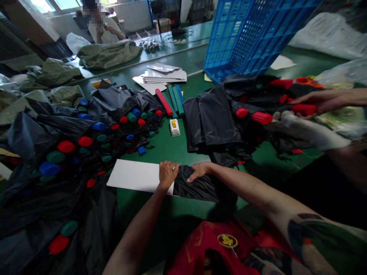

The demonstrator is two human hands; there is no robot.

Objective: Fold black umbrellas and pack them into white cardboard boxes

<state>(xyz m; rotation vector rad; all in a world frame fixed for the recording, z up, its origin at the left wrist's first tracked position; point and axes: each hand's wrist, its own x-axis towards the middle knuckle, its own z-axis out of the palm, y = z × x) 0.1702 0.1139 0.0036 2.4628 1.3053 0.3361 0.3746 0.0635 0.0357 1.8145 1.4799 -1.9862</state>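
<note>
A long white card (134, 175) lies on the green table in front of me, its right end against or inside a piece of black fabric (197, 189). My left hand (168, 173) is closed at the card's right end, where the fabric begins. A thin pale tip shows by its fingers, too small to name. My right hand (200, 170) grips the upper edge of the black fabric, thumb on top and the other fingers partly hidden. Whether the fabric is a sleeve around the card or only lies over it, I cannot tell.
Black folded umbrellas (114, 99) with coloured ends are heaped left; more dark bundles (218, 114) lie right. A co-worker's hands, one in a pale glove (304, 128), hold a red end. A tape dispenser (174, 127), white sheets (163, 75) and a blue crate (229, 42) stand beyond.
</note>
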